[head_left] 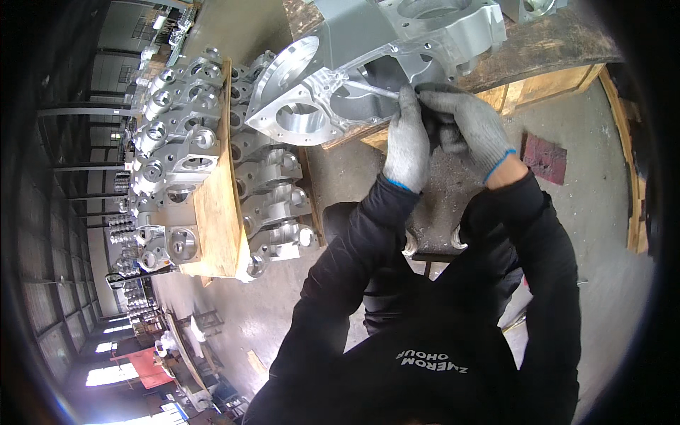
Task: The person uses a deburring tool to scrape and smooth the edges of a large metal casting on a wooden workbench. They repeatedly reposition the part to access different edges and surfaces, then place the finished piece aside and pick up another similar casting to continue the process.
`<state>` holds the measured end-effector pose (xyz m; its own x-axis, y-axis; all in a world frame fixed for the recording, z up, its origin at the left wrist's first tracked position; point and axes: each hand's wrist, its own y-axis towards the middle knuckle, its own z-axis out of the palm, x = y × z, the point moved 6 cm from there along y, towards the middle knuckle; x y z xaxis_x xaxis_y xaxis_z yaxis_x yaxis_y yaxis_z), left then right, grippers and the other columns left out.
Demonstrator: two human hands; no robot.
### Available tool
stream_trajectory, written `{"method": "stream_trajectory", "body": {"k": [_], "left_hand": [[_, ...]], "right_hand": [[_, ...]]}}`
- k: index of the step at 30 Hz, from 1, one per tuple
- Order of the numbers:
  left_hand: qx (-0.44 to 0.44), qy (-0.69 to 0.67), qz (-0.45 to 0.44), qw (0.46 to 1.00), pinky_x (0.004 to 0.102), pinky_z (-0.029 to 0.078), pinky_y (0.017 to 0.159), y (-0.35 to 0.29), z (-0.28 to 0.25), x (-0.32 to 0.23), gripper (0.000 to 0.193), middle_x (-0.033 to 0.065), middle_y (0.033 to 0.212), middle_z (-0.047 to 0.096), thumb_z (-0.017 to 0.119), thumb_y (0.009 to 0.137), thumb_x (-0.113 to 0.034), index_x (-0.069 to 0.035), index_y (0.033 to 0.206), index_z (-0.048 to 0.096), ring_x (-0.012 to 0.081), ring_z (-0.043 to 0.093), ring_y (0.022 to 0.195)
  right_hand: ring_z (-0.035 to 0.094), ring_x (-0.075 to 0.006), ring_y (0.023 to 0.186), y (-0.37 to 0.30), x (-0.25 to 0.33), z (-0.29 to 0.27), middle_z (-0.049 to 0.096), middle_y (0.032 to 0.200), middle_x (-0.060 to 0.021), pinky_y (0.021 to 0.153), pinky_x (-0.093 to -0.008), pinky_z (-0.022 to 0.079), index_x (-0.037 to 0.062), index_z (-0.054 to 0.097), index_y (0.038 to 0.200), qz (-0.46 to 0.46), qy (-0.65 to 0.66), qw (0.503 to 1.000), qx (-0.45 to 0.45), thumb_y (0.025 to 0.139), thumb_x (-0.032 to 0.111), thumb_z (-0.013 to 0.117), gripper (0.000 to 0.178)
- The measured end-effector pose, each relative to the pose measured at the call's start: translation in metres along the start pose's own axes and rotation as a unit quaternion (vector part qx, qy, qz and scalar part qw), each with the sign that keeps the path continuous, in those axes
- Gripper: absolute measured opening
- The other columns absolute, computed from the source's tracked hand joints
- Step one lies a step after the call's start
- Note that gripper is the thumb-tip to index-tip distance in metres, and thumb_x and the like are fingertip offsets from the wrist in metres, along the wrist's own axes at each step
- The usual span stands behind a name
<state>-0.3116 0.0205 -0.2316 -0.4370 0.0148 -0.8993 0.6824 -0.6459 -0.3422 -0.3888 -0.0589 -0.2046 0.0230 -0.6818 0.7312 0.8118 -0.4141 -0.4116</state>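
Note:
A large silver-grey metal casting [333, 106] with round bores and a flat flange lies at the workbench's edge in front of me. A slim, light-coloured rod-shaped tool [374, 89] reaches from my hands across one of its openings, its far end at the casting's inner wall. My left hand [409, 145], in a grey knit glove, is closed at the rod's near end, thumb along it. Beside it my right hand [471, 122], gloved alike, curls its fingers around the same end. The part of the tool inside both hands is hidden.
Left of me, wooden boards [219, 212] carry rows of similar metal castings [273, 202]. The casting rests on thick timber [538, 53]. A reddish mat piece [545, 158] lies on the floor at right, with small chips scattered under my hands. My knees are below the work.

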Motion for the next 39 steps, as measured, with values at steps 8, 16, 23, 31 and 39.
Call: {"method": "stream_trajectory", "body": {"k": [8, 16, 23, 31, 39], "left_hand": [[0.007, -0.107, 0.04, 0.993, 0.0349, 0.058, 0.077, 0.003, -0.012, -0.017, 0.042, 0.0083, 0.101, 0.068, 0.044, 0.111, -0.043, -0.006, 0.119, 0.062, 0.0196, 0.068, 0.09], [0.054, -0.21, 0.043, 0.975, 0.0355, 0.058, 0.088, -0.001, -0.001, -0.009, 0.038, 0.0068, 0.111, 0.069, 0.045, 0.112, -0.04, -0.007, 0.123, 0.06, 0.0195, 0.068, 0.099], [-0.003, -0.162, 0.09, 0.983, 0.0408, 0.058, 0.091, 0.012, -0.024, -0.02, 0.054, 0.0105, 0.113, 0.067, 0.047, 0.108, -0.053, -0.005, 0.129, 0.057, 0.0231, 0.067, 0.102], [0.034, -0.182, 0.06, 0.981, 0.0369, 0.056, 0.096, 0.022, -0.02, 0.005, 0.053, 0.0114, 0.123, 0.065, 0.049, 0.108, -0.053, -0.006, 0.131, 0.057, 0.0212, 0.065, 0.109], [-0.046, 0.101, 0.174, 0.979, 0.0449, 0.06, 0.074, 0.036, -0.031, 0.016, 0.056, 0.0247, 0.098, 0.071, 0.034, 0.114, -0.039, 0.009, 0.141, 0.042, 0.0326, 0.072, 0.084]], "right_hand": [[0.073, -0.0291, 0.076, -0.003, 0.033, 0.024, 0.076, 0.088, -0.0167, 0.074, -0.0398, 0.057, 0.0064, 0.075, 0.12, -0.289, -0.359, 0.885, 0.06, 0.096, 0.036, 0.067, 0.039], [0.071, -0.0409, 0.08, -0.019, 0.036, 0.032, 0.072, 0.082, -0.0197, 0.072, -0.051, 0.057, 0.0092, 0.064, 0.118, -0.414, -0.626, 0.661, 0.009, 0.093, 0.023, 0.066, 0.029], [0.071, -0.0414, 0.078, -0.014, 0.033, 0.054, 0.072, 0.081, -0.0184, 0.072, -0.0523, 0.056, 0.0128, 0.071, 0.121, -0.451, -0.597, 0.664, 0.013, 0.092, 0.019, 0.063, 0.031], [0.072, -0.0398, 0.081, -0.014, 0.034, 0.061, 0.072, 0.087, -0.0195, 0.072, -0.0495, 0.057, 0.013, 0.073, 0.119, -0.427, -0.65, 0.628, -0.014, 0.091, 0.021, 0.063, 0.03], [0.071, -0.0404, 0.089, -0.011, 0.027, 0.055, 0.072, 0.09, -0.0212, 0.078, -0.0508, 0.057, 0.0129, 0.072, 0.119, -0.349, -0.687, 0.636, -0.038, 0.089, 0.018, 0.063, 0.032]]}}
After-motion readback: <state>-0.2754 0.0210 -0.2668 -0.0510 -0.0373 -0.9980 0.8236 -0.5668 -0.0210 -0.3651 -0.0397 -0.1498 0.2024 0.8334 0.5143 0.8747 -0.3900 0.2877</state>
